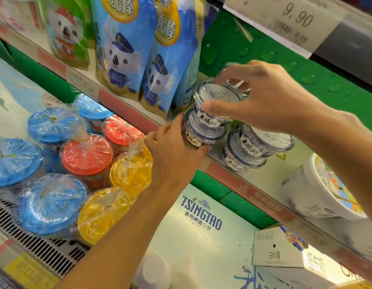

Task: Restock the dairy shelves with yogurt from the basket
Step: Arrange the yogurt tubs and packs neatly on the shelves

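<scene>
Two clear-lidded yogurt cups with black script labels are stacked at the front edge of the middle shelf (226, 170). My right hand (262, 101) grips the upper yogurt cup (212, 105) from above, thumb on its front rim. Thumb and fingers of my left hand (176, 151) curl around the lower yogurt cup (201, 134) from below and the left. A second stack of two matching cups (253, 149) stands just to the right on the same shelf. The basket is not in view.
Blue koala-print bags (139, 59) stand left of the stacks on the shelf. A large white tub (326, 190) sits farther right. On the shelf below are plastic-wrapped cups with blue, red and yellow lids (87, 157). A Tsingtao carton (201, 222) lies below. A 9.90 price tag (285, 21) hangs above.
</scene>
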### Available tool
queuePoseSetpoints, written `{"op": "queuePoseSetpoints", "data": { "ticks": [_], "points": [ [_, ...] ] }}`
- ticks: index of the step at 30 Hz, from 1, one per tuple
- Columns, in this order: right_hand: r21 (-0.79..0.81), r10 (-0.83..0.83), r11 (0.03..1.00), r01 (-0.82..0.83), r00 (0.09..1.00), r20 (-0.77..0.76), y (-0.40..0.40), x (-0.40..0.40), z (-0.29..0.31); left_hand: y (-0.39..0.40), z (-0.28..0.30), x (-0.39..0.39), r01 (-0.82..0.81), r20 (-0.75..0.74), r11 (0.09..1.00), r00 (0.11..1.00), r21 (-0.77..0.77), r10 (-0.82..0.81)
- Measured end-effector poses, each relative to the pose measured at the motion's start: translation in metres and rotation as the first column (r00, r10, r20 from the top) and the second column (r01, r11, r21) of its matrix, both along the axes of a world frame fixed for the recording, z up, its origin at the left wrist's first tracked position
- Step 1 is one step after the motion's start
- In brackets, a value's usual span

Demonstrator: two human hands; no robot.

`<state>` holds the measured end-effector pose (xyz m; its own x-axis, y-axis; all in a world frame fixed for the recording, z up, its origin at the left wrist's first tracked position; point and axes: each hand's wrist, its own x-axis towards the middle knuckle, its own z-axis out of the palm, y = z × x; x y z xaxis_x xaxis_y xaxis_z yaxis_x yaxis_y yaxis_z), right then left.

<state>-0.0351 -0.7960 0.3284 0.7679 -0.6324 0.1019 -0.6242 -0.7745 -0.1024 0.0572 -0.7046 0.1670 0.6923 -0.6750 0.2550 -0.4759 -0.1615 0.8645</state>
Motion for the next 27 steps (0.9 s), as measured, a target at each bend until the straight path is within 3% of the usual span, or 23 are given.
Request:
{"op": "queuePoseSetpoints", "data": {
  "ticks": [8,12,15,21,27],
  "points": [
    [-0.069,-0.101,0.992,0.104,0.994,0.042,0.007,-0.002,-0.005,-0.001,-0.003,0.000,0.030,-0.023,0.999,0.999,-0.011,-0.031],
    [-0.078,-0.117,0.988,0.133,0.977,0.178,0.014,-0.028,-0.004,0.010,0.001,-0.018,-0.079,0.003,0.996,0.997,-0.048,0.079],
    [-0.016,-0.157,0.986,0.165,0.961,0.229,0.023,-0.059,-0.006,0.024,0.005,-0.043,-0.062,0.020,0.995,0.998,-0.082,0.064],
    [0.117,-0.192,0.978,0.172,0.963,0.188,0.028,-0.100,-0.013,0.018,0.000,-0.084,0.062,0.079,0.998,0.995,-0.015,-0.061],
    [0.131,-0.129,0.986,0.101,0.965,0.228,0.020,-0.106,-0.019,-0.006,-0.004,-0.094,-0.028,0.074,1.000,0.997,0.014,0.027]
  ]
}}
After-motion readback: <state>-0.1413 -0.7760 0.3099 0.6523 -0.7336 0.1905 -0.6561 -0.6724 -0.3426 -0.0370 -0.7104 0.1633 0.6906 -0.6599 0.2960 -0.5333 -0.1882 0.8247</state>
